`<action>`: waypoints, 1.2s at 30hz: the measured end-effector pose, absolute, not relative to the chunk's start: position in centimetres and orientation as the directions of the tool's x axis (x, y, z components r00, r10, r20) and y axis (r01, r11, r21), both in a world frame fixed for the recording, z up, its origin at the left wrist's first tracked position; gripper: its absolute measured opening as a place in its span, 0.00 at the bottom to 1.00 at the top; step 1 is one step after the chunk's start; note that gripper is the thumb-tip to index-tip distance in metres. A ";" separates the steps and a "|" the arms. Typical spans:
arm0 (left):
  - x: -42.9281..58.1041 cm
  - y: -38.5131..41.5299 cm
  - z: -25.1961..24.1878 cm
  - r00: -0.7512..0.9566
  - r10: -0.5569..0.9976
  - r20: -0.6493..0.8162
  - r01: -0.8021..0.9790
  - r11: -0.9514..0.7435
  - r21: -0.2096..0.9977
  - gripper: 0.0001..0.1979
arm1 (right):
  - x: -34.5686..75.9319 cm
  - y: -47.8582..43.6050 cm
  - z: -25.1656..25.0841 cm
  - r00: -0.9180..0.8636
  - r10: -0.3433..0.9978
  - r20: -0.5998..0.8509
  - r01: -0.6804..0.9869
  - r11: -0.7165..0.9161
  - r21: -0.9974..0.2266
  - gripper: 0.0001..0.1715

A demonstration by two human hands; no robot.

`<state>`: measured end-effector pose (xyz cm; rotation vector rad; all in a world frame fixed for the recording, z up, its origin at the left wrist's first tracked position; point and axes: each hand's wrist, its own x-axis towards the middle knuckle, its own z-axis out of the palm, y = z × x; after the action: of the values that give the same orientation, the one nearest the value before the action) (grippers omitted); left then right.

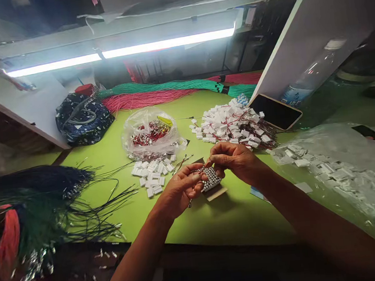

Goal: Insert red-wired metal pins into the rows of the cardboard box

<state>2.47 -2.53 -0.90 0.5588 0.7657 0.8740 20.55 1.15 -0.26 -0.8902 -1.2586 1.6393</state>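
Note:
My left hand (181, 189) is closed round a small rectangular block studded with rows of silvery beads (211, 178), held just above the green table (214, 221). My right hand (233, 158) pinches at the block's top edge, fingers pressed together on something too small to make out. A brown card (216, 193) lies under the block. Loose white connector housings (152, 172) lie just left of my hands.
A clear bag of red wired parts (151, 137) sits behind my hands. A heap of white connectors with wires (232, 125) lies at the right, beside a phone (276, 111) and a water bottle (313, 72). Black wires (81, 198) fan out at left. Green and pink cords (157, 93) and a dark bag (82, 119) are at the back.

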 end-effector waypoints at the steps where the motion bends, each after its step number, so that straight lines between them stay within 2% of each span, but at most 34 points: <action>1: 2.5 -2.6 -0.9 0.387 0.861 -0.330 -0.453 0.490 0.745 0.25 | 20.5 1.2 -0.4 -0.361 0.931 -0.057 -0.233 -0.149 -0.961 0.18; 7: 2.5 -2.7 -1.6 0.314 0.915 -0.253 -0.347 0.359 0.866 0.17 | 19.8 1.2 -0.6 -0.313 0.944 -0.106 -0.297 -0.203 -0.933 0.19; 18: 2.2 -2.7 -1.3 0.270 0.933 -0.237 -0.217 0.299 0.929 0.19 | 19.0 0.1 0.0 -0.194 0.981 0.013 -0.269 -0.040 -0.962 0.18; 29: 2.2 -2.6 -0.6 0.205 0.957 -0.203 0.001 0.207 0.978 0.07 | 18.7 -0.4 0.4 -0.261 0.959 0.114 -0.119 0.085 -0.989 0.13; 36: 2.2 -2.6 -1.7 0.222 0.966 -0.135 0.084 0.119 0.989 0.08 | 18.8 -0.7 0.4 -0.329 0.936 0.123 -0.040 0.116 -0.992 0.11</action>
<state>2.18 -2.65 -1.65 1.2647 1.1463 0.9128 18.79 -0.69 0.44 -0.9245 -1.4914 1.3647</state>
